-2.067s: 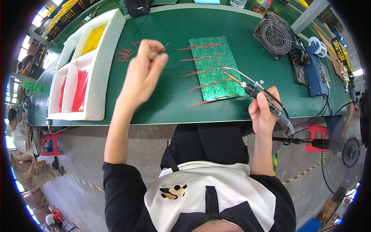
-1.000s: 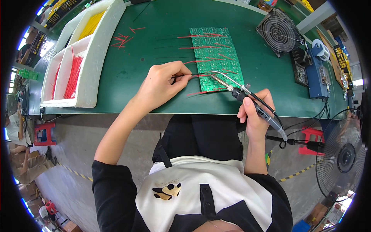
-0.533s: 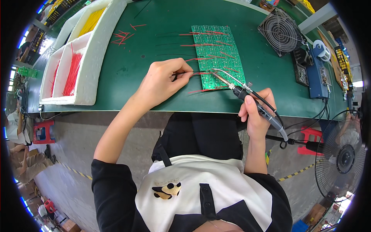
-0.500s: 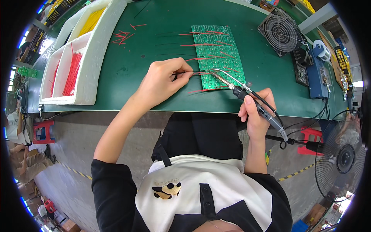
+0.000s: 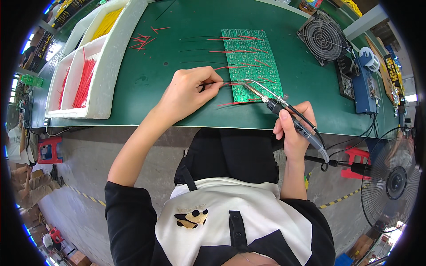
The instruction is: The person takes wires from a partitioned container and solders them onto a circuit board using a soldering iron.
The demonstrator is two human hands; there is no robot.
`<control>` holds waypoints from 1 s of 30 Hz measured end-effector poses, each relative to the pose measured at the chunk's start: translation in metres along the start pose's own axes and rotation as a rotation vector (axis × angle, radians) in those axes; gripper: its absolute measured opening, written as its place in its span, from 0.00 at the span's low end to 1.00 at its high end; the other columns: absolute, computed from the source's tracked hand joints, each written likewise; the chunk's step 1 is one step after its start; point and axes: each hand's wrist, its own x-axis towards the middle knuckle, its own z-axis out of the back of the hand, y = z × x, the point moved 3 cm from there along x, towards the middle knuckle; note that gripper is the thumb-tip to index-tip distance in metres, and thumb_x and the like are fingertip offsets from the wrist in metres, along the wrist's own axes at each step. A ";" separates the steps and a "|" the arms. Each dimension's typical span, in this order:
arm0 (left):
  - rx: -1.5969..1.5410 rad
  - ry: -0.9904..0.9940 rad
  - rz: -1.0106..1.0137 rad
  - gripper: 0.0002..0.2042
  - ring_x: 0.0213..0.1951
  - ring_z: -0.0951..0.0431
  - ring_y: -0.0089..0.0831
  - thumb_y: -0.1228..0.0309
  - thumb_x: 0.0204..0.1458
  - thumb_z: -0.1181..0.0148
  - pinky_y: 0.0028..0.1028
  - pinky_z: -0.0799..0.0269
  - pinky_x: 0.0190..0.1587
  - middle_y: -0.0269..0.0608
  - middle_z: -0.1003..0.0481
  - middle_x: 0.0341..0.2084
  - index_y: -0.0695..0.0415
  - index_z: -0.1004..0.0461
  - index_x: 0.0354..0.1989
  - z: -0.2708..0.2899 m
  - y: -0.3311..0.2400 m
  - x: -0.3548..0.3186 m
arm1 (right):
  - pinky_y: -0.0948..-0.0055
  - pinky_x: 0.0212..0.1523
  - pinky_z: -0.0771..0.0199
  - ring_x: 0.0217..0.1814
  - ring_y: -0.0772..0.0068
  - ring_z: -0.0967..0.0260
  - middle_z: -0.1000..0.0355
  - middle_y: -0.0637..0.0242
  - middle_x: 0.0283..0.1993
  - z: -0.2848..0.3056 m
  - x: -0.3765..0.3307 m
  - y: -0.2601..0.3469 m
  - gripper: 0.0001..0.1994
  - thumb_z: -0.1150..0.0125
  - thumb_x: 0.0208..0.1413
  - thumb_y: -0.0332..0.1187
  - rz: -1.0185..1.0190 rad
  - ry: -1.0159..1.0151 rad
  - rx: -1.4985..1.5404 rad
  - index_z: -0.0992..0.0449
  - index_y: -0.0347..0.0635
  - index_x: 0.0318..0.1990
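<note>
At the near edge of the green circuit board [image 5: 251, 60], the left hand [image 5: 188, 91] pinches a red wire [image 5: 222, 82] between closed fingertips. Right of it, the right hand [image 5: 295, 131] is wrapped tight around a soldering iron [image 5: 284, 111], tip touching the board. Far left, a white foam tray [image 5: 106, 57] holds red and yellow wires in separate compartments.

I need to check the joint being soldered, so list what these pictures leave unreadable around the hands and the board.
Head view only:
- Where the soldering iron tip meets the green circuit board: too small to tell whether they touch.
- The red wire in the left hand: its end is hidden by the fingers.
- The right hand grip: palm side hidden.
</note>
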 end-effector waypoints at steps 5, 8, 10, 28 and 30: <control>0.028 -0.005 0.000 0.02 0.20 0.33 0.15 0.79 0.45 0.41 0.17 0.39 0.21 0.36 0.26 0.19 0.64 0.27 0.25 0.001 0.000 -0.001 | 0.86 0.12 0.39 0.13 0.83 0.38 0.33 0.65 0.17 0.001 -0.001 0.000 0.10 0.41 0.50 0.25 0.010 -0.033 0.037 0.39 0.38 0.29; 0.018 -0.008 -0.001 0.04 0.19 0.32 0.24 0.78 0.44 0.41 0.23 0.37 0.22 0.39 0.30 0.17 0.64 0.30 0.25 0.001 -0.002 0.000 | 0.86 0.12 0.40 0.13 0.83 0.38 0.34 0.64 0.16 0.005 -0.002 -0.001 0.10 0.41 0.51 0.26 0.018 -0.038 0.071 0.39 0.38 0.29; 0.021 -0.008 0.001 0.04 0.19 0.32 0.24 0.78 0.44 0.41 0.23 0.37 0.22 0.39 0.30 0.17 0.64 0.30 0.25 0.001 -0.003 0.000 | 0.86 0.11 0.40 0.12 0.83 0.39 0.34 0.64 0.16 0.007 -0.002 -0.001 0.10 0.41 0.51 0.26 0.033 -0.062 0.097 0.39 0.38 0.29; 0.031 -0.008 0.027 0.04 0.19 0.30 0.25 0.78 0.44 0.41 0.23 0.34 0.23 0.39 0.28 0.17 0.65 0.29 0.25 0.000 -0.003 -0.001 | 0.86 0.14 0.40 0.15 0.84 0.37 0.32 0.65 0.19 -0.001 -0.002 0.001 0.09 0.41 0.50 0.25 0.011 0.009 0.002 0.38 0.38 0.29; 0.031 -0.012 0.025 0.04 0.19 0.30 0.25 0.78 0.44 0.41 0.23 0.33 0.24 0.39 0.28 0.17 0.64 0.29 0.25 0.000 -0.003 -0.001 | 0.86 0.14 0.40 0.15 0.84 0.37 0.32 0.65 0.19 -0.001 -0.002 0.000 0.09 0.41 0.50 0.25 0.012 0.011 -0.001 0.38 0.38 0.29</control>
